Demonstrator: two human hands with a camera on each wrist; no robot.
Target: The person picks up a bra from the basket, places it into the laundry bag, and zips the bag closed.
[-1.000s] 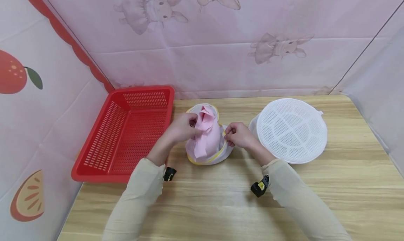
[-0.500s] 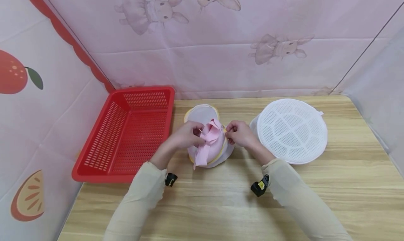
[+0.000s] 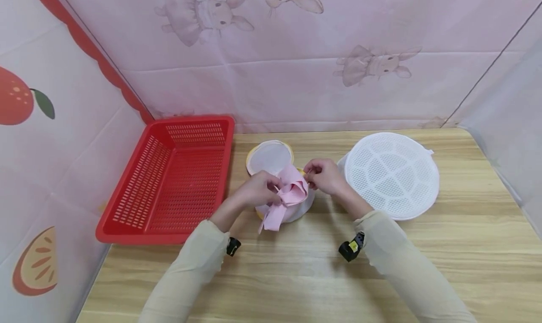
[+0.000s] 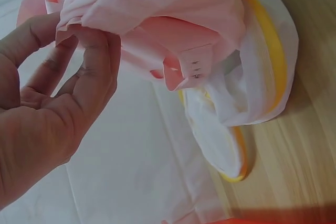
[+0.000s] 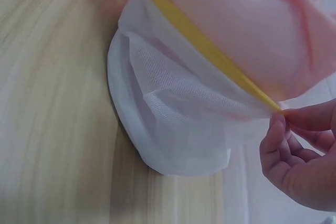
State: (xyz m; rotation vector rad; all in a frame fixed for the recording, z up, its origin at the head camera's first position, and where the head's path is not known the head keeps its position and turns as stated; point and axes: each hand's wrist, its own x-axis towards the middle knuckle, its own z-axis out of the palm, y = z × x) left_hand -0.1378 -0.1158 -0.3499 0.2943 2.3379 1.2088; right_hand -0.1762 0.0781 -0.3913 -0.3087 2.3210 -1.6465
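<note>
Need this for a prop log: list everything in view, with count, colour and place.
pink garment: one, pink, at the opening of the small mesh bag
small mesh bag: one, white with yellow trim, mid-table
large mesh bag: one, white, table's right side
red basket: one, red, table's left side
table: one, light wood, beneath everything
back sheet: one, pale pink with rabbit prints, behind the table
left sheet: one, white with fruit prints and red scalloped edge, left
right sheet: one, whitish, right
wrist devices: two, black, one per wrist
sleeves: two, cream, foreground
left grip: one, bare, pinching the pink garment
right grip: one, bare, pinching the small mesh bag's edge
</note>
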